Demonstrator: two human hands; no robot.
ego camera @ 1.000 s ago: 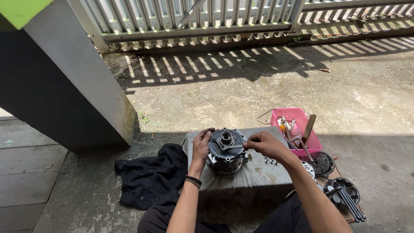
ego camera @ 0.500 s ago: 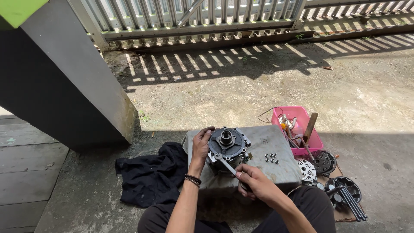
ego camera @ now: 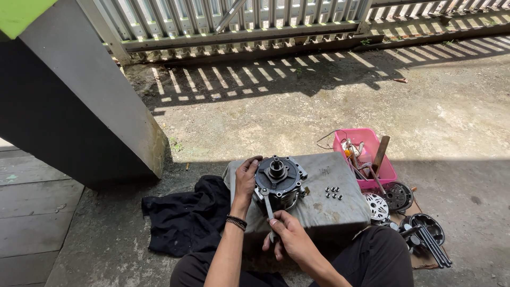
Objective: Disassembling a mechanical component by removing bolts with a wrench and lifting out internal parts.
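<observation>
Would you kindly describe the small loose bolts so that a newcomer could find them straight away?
Start at the grey cloth-covered block in front of the seated person. On its top, right of the round dark metal housing that the left hand steadies, lies a cluster of small dark bolts. Unlike the disc-shaped parts on the ground by the pink plastic tray, they are tiny, separate and on the block itself.

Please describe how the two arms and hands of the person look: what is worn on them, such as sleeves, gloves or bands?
Both forearms are bare, with no sleeves in view, and both hands are without gloves. The left hand has a dark beaded wristband around its wrist. The right hand shows no band, watch or ring that I can see.
</observation>
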